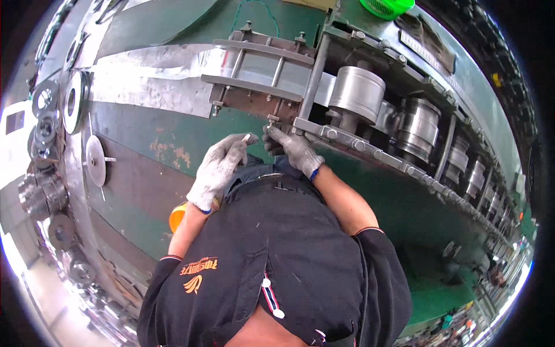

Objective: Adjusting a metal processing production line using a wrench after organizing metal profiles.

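My left hand (217,168), in a grey-white knitted glove, is closed in a pinch. Between its fingertips shows the end of a short, pale, rod-like piece (247,137). To its right, my right hand (298,151), gloved alike, has its fingers curled together. They come right up to the end of an adjusting bolt (273,119) on a metal guide frame (257,87); contact with the bolt, or something small in the fingers, cannot be made out. A shiny metal strip (150,89) runs from the left into this frame.
A roll-forming machine with steel rollers (356,92) stretches away to the right, along a bolted side rail (370,149). At the top is a green basket (386,7). Round metal discs (96,160) stand at the left. Something orange-yellow (178,217) sits beside my left forearm.
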`<state>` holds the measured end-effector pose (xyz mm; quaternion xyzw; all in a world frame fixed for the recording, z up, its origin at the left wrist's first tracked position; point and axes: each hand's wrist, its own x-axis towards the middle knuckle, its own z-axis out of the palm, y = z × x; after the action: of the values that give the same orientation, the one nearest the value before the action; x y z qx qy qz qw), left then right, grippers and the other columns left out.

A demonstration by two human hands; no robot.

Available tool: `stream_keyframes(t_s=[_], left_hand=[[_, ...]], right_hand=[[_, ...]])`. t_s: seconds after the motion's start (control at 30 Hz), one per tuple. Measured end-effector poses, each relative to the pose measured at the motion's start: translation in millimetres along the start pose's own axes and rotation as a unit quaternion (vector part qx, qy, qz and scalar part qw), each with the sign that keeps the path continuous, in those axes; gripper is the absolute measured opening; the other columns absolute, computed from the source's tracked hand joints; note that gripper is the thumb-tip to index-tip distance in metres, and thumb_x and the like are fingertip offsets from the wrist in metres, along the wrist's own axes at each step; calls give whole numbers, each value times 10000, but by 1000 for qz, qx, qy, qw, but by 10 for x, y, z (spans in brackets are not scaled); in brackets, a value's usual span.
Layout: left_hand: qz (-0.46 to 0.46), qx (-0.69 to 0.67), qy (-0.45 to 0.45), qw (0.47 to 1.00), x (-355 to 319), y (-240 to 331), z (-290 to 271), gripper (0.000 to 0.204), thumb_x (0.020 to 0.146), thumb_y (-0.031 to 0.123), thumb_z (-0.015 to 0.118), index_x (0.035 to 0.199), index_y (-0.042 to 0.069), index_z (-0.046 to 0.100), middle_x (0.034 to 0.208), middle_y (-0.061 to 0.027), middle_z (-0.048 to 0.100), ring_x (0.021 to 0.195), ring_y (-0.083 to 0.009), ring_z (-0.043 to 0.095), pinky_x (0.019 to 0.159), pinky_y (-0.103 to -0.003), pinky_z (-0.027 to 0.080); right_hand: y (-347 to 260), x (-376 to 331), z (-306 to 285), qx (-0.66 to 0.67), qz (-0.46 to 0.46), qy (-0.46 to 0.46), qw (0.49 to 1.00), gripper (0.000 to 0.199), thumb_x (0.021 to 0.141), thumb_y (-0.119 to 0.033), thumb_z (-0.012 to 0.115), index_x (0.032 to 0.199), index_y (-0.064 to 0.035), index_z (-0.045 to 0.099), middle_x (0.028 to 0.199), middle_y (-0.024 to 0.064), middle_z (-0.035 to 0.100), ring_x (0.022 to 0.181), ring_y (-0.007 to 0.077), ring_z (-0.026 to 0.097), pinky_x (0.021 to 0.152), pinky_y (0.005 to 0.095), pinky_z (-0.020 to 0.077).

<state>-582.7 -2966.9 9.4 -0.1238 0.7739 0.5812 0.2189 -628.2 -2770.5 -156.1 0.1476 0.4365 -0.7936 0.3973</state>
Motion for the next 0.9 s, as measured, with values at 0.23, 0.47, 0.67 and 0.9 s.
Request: stream_keyframes(t_s=[0.23,0.47,0.67,0.9], left_hand=[[-16,180,-127,975,851,-51,-293,416,1052,304,575,1312,-10,656,985,-138,714,872,-206,646,837,-344,517],[92,322,-277,901,1320,-155,-454,452,1040,392,568,1292,30,667,1205,-217,704,1134,-422,652,950,-461,509],[69,346,-387,852,1619,-66,-398,468,1057,364,565,1359,11,623,1286,-225,684,1184,-385,654,982,-405,502],[-5,248,-308,918,1726,167,-505,403,1048,312,613,1313,12,664,1126,-169,733,1031,-228,678,949,-362,517]], right_hand=[[157,107,2,-3,-39,62,997,251,1046,-296,650,1141,-73,717,932,24,731,814,147,693,716,294,548],[450,109,234,147,-98,172,969,323,1018,-274,680,1233,-34,704,1160,46,734,999,150,680,916,298,525],[440,66,522,269,-162,205,927,258,1019,-185,659,1242,-59,689,1115,64,736,960,145,684,839,305,550],[390,121,573,42,-162,281,945,274,1003,-225,677,1191,-27,685,979,24,699,829,102,631,739,276,514]])
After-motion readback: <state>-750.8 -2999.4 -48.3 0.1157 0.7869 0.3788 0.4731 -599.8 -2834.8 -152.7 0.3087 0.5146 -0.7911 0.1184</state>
